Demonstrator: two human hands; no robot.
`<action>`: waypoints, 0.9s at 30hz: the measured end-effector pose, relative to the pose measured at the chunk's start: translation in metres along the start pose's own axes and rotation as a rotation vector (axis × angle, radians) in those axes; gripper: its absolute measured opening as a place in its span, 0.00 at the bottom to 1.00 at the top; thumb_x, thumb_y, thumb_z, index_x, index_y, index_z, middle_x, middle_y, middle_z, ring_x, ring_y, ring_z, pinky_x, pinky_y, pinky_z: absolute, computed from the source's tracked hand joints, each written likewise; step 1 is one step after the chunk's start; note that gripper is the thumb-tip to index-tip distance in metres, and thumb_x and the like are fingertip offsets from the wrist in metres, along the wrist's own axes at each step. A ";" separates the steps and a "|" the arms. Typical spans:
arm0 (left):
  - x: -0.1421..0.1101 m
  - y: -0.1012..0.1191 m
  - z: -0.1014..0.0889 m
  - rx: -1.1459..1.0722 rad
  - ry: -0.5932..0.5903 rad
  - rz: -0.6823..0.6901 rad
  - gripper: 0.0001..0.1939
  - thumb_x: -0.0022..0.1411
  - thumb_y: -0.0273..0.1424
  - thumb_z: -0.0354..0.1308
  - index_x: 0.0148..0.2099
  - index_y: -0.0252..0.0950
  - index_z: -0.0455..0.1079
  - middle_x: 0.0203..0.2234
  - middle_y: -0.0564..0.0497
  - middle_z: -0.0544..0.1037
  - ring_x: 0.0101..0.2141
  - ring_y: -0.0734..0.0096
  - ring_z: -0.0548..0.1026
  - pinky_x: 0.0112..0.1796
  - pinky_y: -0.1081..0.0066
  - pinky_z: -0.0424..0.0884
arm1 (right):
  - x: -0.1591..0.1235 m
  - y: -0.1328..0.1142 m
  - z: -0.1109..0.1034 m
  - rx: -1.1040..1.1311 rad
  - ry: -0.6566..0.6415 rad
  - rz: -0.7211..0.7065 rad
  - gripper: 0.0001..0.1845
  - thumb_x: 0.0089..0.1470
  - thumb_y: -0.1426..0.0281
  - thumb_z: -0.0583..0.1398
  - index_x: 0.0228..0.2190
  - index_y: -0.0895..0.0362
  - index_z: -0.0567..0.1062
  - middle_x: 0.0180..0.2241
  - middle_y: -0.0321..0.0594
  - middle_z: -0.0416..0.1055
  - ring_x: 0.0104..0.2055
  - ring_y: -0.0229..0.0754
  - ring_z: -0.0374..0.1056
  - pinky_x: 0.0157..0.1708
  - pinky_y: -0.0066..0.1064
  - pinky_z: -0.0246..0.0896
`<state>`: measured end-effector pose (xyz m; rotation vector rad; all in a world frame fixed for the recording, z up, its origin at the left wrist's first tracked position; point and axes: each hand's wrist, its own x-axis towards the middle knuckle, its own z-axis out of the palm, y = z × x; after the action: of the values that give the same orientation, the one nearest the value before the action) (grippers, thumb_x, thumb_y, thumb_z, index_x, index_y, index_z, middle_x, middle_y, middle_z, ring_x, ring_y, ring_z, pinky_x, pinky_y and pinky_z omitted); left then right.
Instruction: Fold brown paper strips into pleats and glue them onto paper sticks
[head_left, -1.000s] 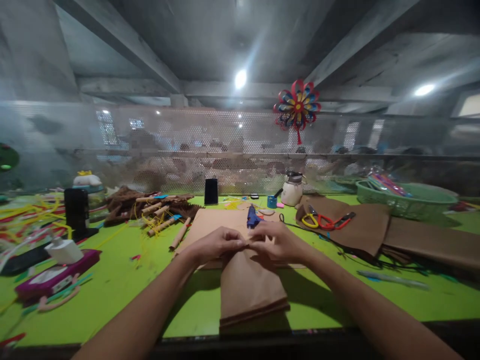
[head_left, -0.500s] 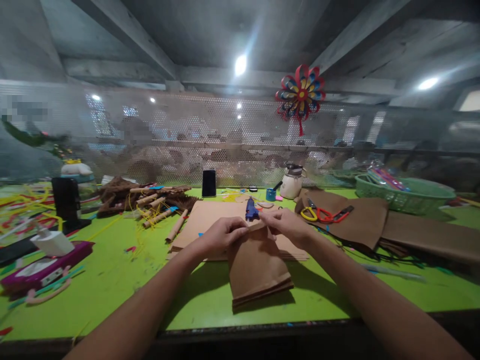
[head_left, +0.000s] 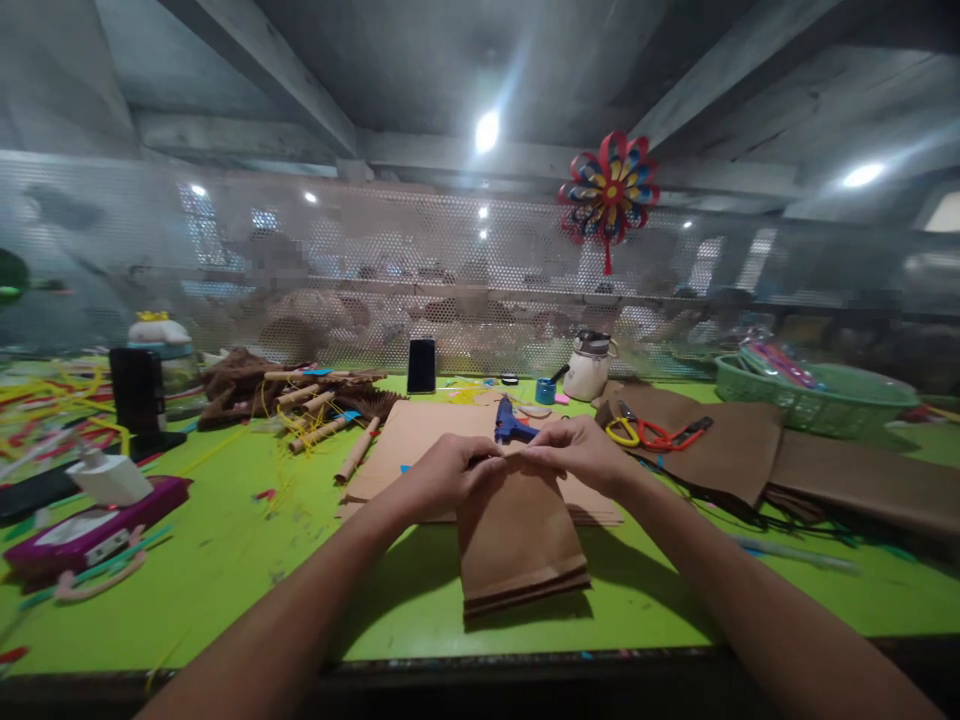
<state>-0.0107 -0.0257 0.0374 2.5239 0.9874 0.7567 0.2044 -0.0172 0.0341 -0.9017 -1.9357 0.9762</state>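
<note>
Both hands pinch the far edge of a folded piece of brown kraft paper (head_left: 521,540), whose layered near end points toward me over the green table. My left hand (head_left: 459,472) grips the far left corner, thumb on top. On the right side of that same edge, the fingers of my right hand (head_left: 576,452) are closed close to the left fingertips. Just beyond the hands lies a blue glue gun (head_left: 513,424). Under and behind it is a stack of tan paper sheets (head_left: 409,440), partly covered by my hands and the folded paper.
Scissors (head_left: 660,432) with red and yellow handles lie on dark brown paper (head_left: 739,445) at right, before a green basket (head_left: 847,400). Rolled paper tubes (head_left: 322,432) sit left. A purple power strip (head_left: 97,540) holds a white plug. A phone (head_left: 421,366) and a jug (head_left: 589,368) stand behind.
My right fingers have shifted slightly left and down along the paper's far edge, nearer the left fingertips. More of the glue gun shows. The whole view has moved slightly.
</note>
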 end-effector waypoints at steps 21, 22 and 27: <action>-0.004 -0.005 -0.006 0.237 -0.047 0.017 0.12 0.58 0.34 0.49 0.30 0.35 0.70 0.19 0.53 0.71 0.20 0.77 0.63 0.21 0.76 0.49 | 0.002 0.001 0.003 -0.215 -0.033 -0.111 0.14 0.49 0.63 0.59 0.24 0.62 0.75 0.22 0.39 0.72 0.22 0.32 0.63 0.21 0.22 0.54; -0.004 -0.006 -0.006 0.239 -0.037 0.015 0.12 0.58 0.34 0.49 0.29 0.35 0.69 0.18 0.54 0.70 0.19 0.77 0.62 0.21 0.76 0.49 | 0.003 0.003 0.004 -0.212 -0.027 -0.102 0.14 0.48 0.62 0.59 0.24 0.62 0.75 0.21 0.38 0.71 0.22 0.32 0.62 0.20 0.22 0.53; -0.001 -0.013 -0.006 0.248 -0.030 -0.051 0.13 0.57 0.36 0.50 0.27 0.34 0.69 0.18 0.54 0.70 0.20 0.77 0.61 0.22 0.76 0.49 | 0.006 0.012 0.001 -0.083 -0.168 0.013 0.20 0.49 0.57 0.57 0.27 0.64 0.73 0.15 0.32 0.62 0.17 0.30 0.58 0.18 0.23 0.52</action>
<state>-0.0222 -0.0166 0.0357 2.6965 1.1958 0.6135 0.2033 -0.0070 0.0257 -0.9049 -2.1275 1.0134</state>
